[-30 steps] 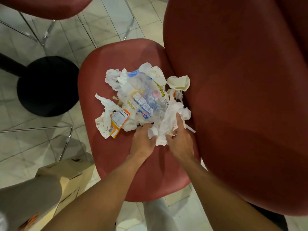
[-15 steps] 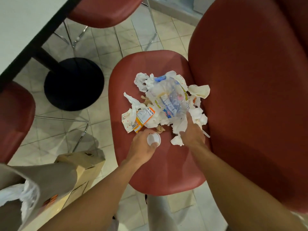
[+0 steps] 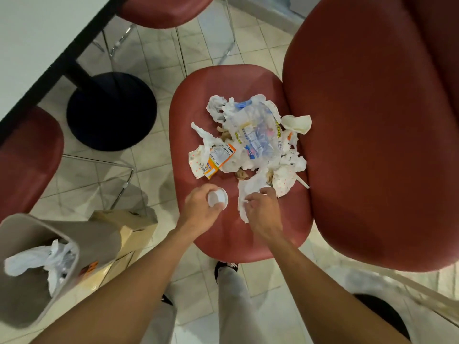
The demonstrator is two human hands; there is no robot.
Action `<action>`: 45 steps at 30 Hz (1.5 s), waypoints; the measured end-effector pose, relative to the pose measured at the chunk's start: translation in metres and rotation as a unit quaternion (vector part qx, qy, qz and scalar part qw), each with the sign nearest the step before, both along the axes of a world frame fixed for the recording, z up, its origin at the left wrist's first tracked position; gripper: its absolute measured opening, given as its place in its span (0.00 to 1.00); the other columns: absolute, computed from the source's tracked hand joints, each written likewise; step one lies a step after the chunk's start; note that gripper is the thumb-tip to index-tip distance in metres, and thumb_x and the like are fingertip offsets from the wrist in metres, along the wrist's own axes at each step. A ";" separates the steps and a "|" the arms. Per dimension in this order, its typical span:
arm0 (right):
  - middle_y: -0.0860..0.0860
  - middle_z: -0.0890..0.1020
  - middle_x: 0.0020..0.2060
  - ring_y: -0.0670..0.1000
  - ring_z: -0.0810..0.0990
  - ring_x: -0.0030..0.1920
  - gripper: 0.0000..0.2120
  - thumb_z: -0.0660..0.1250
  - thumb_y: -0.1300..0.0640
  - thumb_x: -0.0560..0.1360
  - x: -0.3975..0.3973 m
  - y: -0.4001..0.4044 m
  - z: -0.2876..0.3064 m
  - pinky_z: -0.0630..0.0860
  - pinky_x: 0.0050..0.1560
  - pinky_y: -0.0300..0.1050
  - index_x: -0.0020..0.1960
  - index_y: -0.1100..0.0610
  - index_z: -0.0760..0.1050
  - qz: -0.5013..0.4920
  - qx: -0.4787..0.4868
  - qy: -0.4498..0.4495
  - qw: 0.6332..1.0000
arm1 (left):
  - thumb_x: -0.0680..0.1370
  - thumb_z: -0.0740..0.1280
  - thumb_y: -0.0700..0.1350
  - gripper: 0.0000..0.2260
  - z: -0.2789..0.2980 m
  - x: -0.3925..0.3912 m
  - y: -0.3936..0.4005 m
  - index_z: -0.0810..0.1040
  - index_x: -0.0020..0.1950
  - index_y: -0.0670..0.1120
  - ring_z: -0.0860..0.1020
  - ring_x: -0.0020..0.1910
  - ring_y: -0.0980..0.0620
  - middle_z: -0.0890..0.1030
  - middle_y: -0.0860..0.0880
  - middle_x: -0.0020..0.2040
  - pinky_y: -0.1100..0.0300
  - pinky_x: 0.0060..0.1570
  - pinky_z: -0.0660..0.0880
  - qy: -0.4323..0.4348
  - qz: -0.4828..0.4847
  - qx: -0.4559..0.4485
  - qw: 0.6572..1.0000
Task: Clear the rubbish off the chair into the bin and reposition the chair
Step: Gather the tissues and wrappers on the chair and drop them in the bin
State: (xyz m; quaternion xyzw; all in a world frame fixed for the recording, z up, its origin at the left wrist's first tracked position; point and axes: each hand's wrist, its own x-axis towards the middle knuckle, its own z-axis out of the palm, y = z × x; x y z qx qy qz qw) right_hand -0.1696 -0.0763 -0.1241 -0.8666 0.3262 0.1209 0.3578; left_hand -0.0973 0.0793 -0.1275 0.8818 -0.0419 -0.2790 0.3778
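- Tiled floor [image 3: 159, 58] under red chair [image 3: 248, 234], its seat heaped with rubbish [image 3: 250, 142].
- Grey bin [image 3: 32, 301] at lower left holds crumpled white plastic (beside a cardboard box [image 3: 129, 227]).
- Left hand [image 3: 202, 207] grips small white cup [image 3: 218, 198].
- Right hand [image 3: 262, 211] pinches white tissue [image 3: 250, 188].

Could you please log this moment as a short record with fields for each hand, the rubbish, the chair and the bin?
left hand: left hand holds a small white round plastic cup
right hand: right hand pinches a crumpled white paper napkin at the near edge of the heap
rubbish: clear printed plastic bag, orange-edged nutrition-label wrapper and tissues heaped on the seat
chair: red padded chair seat, rubbish still on it
bin: beige plastic bin on the floor to the left, white rubbish inside
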 end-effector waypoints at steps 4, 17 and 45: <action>0.53 0.77 0.54 0.52 0.79 0.48 0.07 0.69 0.62 0.73 0.003 0.040 0.026 0.76 0.52 0.45 0.50 0.60 0.83 0.039 0.012 -0.037 0.998 | 0.68 0.72 0.46 0.15 0.026 -0.003 0.035 0.77 0.52 0.57 0.80 0.46 0.51 0.79 0.56 0.47 0.55 0.51 0.76 0.007 0.026 0.007 1.000; 0.54 0.84 0.51 0.56 0.81 0.51 0.16 0.67 0.59 0.74 0.037 0.227 0.093 0.71 0.48 0.41 0.61 0.55 0.75 0.145 0.061 -0.021 0.987 | 0.70 0.72 0.45 0.15 0.075 -0.018 0.223 0.77 0.55 0.54 0.80 0.50 0.50 0.82 0.52 0.53 0.51 0.53 0.78 0.001 0.190 -0.013 0.982; 0.53 0.80 0.48 0.54 0.79 0.50 0.18 0.64 0.61 0.75 0.078 0.395 0.056 0.78 0.54 0.49 0.64 0.52 0.75 0.253 0.116 0.042 0.960 | 0.73 0.72 0.47 0.21 0.058 -0.017 0.401 0.74 0.66 0.51 0.77 0.57 0.47 0.77 0.46 0.61 0.59 0.57 0.72 0.031 0.284 0.074 0.955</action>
